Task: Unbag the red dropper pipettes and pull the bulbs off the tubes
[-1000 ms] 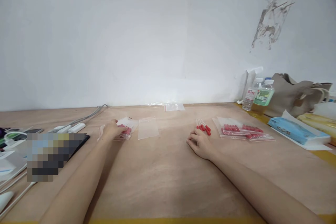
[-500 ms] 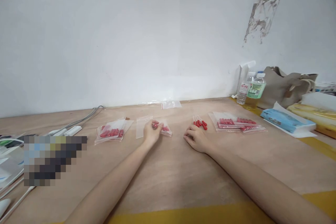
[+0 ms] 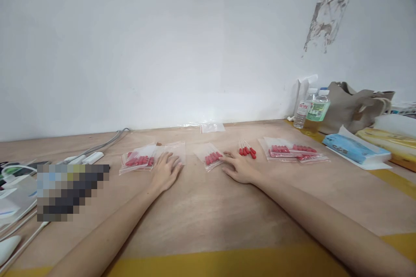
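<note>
Head view, the left hand (image 3: 165, 172) with fingers spread over a clear bag (image 3: 180, 150) on the table (image 3: 201, 216), the right hand (image 3: 239, 169) with fingers apart, at the edge of a filled bag (image 3: 210, 157) between the hands, loose red-ended sticks (image 3: 248, 151) just beyond.

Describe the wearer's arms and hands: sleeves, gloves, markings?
Left hand and right hand: ungloved, with slim fingers. Left forearm and right forearm: slender, no sleeves in view. No watch, bracelet, ring or cable visible; fine skin marks too small to tell.
</note>
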A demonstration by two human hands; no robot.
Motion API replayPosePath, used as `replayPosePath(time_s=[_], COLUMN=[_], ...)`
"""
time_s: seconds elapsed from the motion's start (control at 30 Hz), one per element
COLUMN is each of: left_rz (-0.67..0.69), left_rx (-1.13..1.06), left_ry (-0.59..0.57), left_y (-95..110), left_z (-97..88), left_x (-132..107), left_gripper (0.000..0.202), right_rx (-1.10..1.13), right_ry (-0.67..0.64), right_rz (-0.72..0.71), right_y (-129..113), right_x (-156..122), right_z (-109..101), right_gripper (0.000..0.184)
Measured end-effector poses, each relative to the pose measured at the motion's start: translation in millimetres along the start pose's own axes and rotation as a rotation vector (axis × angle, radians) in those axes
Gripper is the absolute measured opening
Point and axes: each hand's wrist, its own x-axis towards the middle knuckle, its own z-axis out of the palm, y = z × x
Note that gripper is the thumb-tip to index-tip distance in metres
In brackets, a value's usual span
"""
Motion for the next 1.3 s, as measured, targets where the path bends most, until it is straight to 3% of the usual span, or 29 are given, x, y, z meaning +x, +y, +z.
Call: replayPosePath(time_s=[0.17, 0.27, 0.37, 0.67, 0.9, 1.1, 1.3], left_rz=[0.239, 0.294, 0.278, 0.171, 0.322, 0.15, 0.078], left_rx=[-0.262, -0.318, -0.323, -0.463, -0.473, -0.72, -0.736], left_ry=[-0.051, -0.092, -0.095, -0.115, -0.073, -0.147, -0.163], left_y=[51.4, 70.0, 69.6, 61.8, 70.4, 67.6, 67.6], left_z=[11.4, 24.6, 33.9, 37.3, 39.0, 53.2, 49.7], left_x=[3.6, 13.3, 22.4, 26.3, 30.3, 35.4, 35.8], left_gripper=[0.029, 0.025, 0.013, 0.019, 0.014, 0.009, 0.005], right_rx=[0.135, 0.191, 0.208, 0.047, -0.005, -0.164, -0.314], right_ry=[0.067, 0.104, 0.14, 0.162, 0.136, 0.142, 0.172], right_rz=[0.06, 0.016, -0.006, -0.012, -0.022, -0.204, -0.277], right_y=[-5.4, -8.1, -5.8, -10.0, -7.8, -7.8, -11.2], right_x=[14.7, 16.1, 13.9, 14.2, 16.1, 15.4, 15.9], right_z=[12.0, 16.2, 18.0, 21.3, 24.0, 21.0, 19.2], right_gripper=[0.04, 0.033, 0.031, 0.015, 0.012, 0.018, 0.021])
